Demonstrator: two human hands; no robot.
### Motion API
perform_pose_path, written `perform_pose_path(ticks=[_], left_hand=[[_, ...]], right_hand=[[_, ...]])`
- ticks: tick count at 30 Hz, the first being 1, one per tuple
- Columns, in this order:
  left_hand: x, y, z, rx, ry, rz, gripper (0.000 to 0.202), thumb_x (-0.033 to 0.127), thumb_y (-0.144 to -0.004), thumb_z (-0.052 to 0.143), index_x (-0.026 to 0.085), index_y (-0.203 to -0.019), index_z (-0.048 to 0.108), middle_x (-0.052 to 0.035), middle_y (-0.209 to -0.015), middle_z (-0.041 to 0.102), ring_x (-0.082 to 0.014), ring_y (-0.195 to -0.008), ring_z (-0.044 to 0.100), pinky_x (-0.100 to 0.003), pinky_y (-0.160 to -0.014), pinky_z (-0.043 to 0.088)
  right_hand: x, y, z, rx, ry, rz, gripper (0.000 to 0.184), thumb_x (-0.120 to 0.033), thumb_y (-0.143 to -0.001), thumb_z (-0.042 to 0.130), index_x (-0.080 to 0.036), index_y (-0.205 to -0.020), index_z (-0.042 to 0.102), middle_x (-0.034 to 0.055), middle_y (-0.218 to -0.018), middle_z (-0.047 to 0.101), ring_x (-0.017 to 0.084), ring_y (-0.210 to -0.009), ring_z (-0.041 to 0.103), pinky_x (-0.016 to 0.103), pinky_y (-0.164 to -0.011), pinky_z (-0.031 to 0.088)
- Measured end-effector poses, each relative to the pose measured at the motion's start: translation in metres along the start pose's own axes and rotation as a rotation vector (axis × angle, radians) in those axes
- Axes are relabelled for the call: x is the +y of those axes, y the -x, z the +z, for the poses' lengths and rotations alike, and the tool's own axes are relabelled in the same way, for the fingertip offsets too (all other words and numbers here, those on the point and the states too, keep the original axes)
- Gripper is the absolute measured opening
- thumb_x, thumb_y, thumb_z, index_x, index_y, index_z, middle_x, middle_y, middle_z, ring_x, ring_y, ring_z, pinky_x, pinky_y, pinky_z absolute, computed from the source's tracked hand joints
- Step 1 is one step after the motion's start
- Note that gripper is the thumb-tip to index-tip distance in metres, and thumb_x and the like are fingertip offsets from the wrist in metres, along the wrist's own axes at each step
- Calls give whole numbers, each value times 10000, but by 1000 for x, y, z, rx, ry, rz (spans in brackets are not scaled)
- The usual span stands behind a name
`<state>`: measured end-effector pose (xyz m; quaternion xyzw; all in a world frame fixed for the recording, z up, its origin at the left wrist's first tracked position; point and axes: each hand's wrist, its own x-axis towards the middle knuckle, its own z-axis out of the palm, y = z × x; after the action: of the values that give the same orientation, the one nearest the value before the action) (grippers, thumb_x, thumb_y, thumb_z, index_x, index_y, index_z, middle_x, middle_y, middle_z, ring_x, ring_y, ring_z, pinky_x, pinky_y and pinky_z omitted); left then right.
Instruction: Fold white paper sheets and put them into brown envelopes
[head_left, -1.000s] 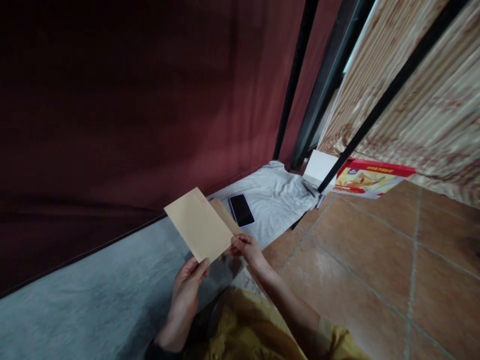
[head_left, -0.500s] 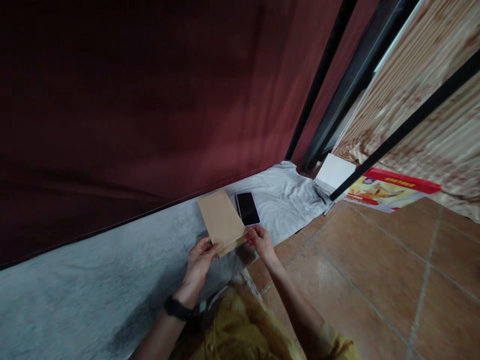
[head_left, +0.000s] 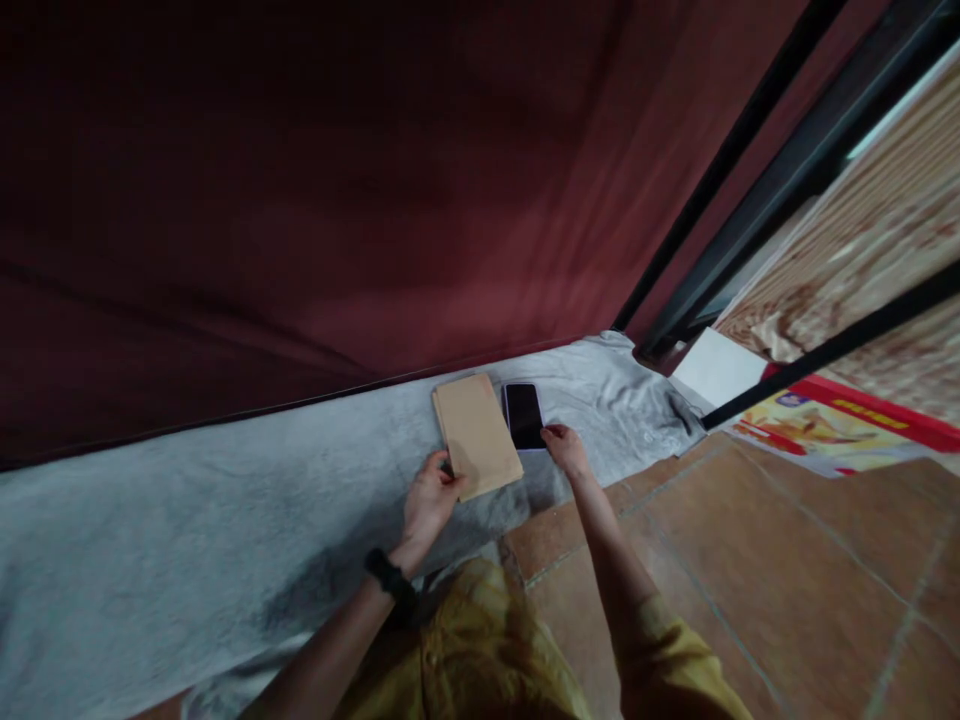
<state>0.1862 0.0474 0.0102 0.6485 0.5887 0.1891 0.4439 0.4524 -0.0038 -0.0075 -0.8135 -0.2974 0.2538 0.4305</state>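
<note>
A tan envelope (head_left: 476, 434) lies almost flat on the grey cloth (head_left: 187, 540), and my left hand (head_left: 430, 500) pinches its near left corner. A black phone (head_left: 523, 415) lies screen up just to the right of the envelope. My right hand (head_left: 566, 449) is at the phone's near right corner, fingers curled, touching or nearly touching it. A dark band is on my left wrist, and both my sleeves are yellow.
A dark red curtain (head_left: 337, 200) hangs behind the cloth. Black metal bars (head_left: 720, 170) stand at the right. A white sheet (head_left: 716, 367) and a red and yellow box (head_left: 832, 430) lie at the far right. Brown floor tiles (head_left: 750, 580) fill the lower right.
The envelope came down from the air onto the cloth beside the phone. My right hand let go of it and moved to the phone. The view swung right.
</note>
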Motion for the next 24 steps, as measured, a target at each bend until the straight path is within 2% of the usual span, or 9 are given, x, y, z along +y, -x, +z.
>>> perform_pose_path(ticks=[4, 6, 9, 13, 18, 21, 24], left_hand=[[9, 22, -3, 57, -333, 97, 538, 292, -877, 627, 195, -1395, 517, -96, -1078, 730, -220, -859, 691, -288, -671, 454], [10, 31, -1, 119, -490, 242, 515, 291, -918, 572, 185, -1418, 505, -148, -1242, 680, -248, -980, 683, -316, -750, 493], [8, 39, 3, 200, -658, 488, 483, 266, -955, 502, 159, -1426, 519, -190, -1372, 618, -293, -1133, 639, -392, -918, 505], [8, 43, 6, 172, -814, 743, 526, 162, -950, 433, 164, -1472, 500, -157, -1567, 473, -315, -1371, 505, -490, -1112, 416], [11, 54, 1, 133, -919, 906, 582, 76, -926, 393, 159, -1494, 489, -106, -1634, 376, -280, -1519, 328, -509, -1242, 279], [10, 60, -7, 133, -951, 991, 568, 64, -925, 393, 148, -1475, 511, -93, -1655, 328, -281, -1544, 265, -525, -1258, 253], [6, 65, -17, 114, -968, 1064, 557, 77, -941, 396, 172, -1478, 506, -76, -1666, 302, -272, -1552, 240, -530, -1262, 246]], right_hand=[[0, -10, -2, -53, -69, 46, 205, -390, -721, 680, -201, -642, 672, 21, -557, 632, 174, -591, 624, 254, -558, 454], [0, -12, -3, -83, -112, 70, 249, -421, -701, 691, -203, -598, 631, -8, -473, 550, 142, -484, 542, 236, -477, 404], [-2, -12, -2, -113, -181, 87, 284, -453, -678, 698, -206, -590, 589, -34, -457, 501, 111, -434, 471, 218, -426, 373], [-2, -7, 2, -122, -267, 78, 300, -482, -664, 706, -213, -655, 575, -50, -507, 500, 112, -469, 478, 236, -447, 458], [1, 0, 1, -60, -331, 53, 380, -556, -625, 715, -226, -715, 549, -68, -583, 489, 109, -515, 484, 269, -506, 533], [3, 4, -12, -3, -348, 26, 436, -590, -594, 723, -219, -757, 560, -58, -648, 516, 116, -560, 506, 267, -516, 521], [6, 14, -35, 38, -357, 11, 478, -608, -567, 744, -217, -777, 568, -66, -648, 497, 117, -569, 496, 265, -521, 494]])
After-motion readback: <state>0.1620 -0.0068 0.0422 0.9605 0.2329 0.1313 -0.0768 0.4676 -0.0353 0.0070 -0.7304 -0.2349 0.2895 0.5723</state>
